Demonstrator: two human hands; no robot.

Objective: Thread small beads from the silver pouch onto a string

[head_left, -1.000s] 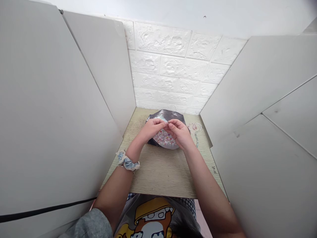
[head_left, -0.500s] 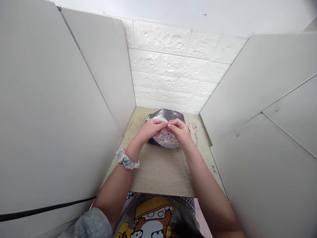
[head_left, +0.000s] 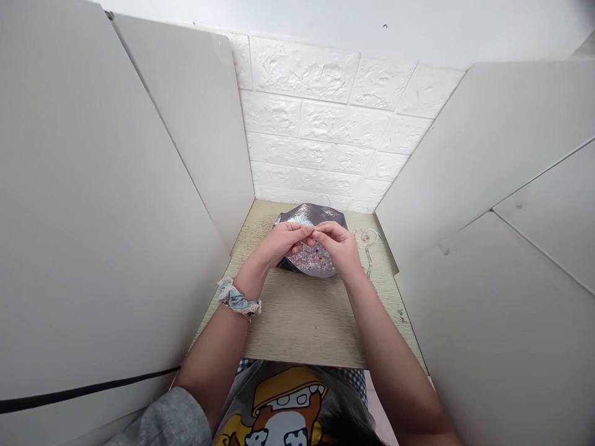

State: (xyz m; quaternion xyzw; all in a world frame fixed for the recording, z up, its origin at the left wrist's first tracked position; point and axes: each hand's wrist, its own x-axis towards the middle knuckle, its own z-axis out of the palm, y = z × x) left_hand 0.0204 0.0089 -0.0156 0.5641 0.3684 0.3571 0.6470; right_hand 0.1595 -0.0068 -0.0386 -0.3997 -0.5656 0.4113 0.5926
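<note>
A shiny dark foil pouch (head_left: 310, 216) lies open on the wooden desk (head_left: 302, 316), with many small coloured beads (head_left: 314, 257) showing in its mouth. My left hand (head_left: 282, 241) and my right hand (head_left: 338, 244) meet just above the pouch, fingertips pinched together on something tiny that I cannot make out. A blue and white scrunchie (head_left: 238, 298) sits on my left wrist.
A beaded string with a small charm (head_left: 367, 243) lies on the desk right of the pouch. White panels (head_left: 139, 186) wall the desk on both sides, a white brick wall (head_left: 325, 136) stands behind. A black cable (head_left: 83, 391) runs along the lower left.
Both hands have stayed pinched together over the pouch, with only slight shifts of the fingers. The view has tilted a little.
</note>
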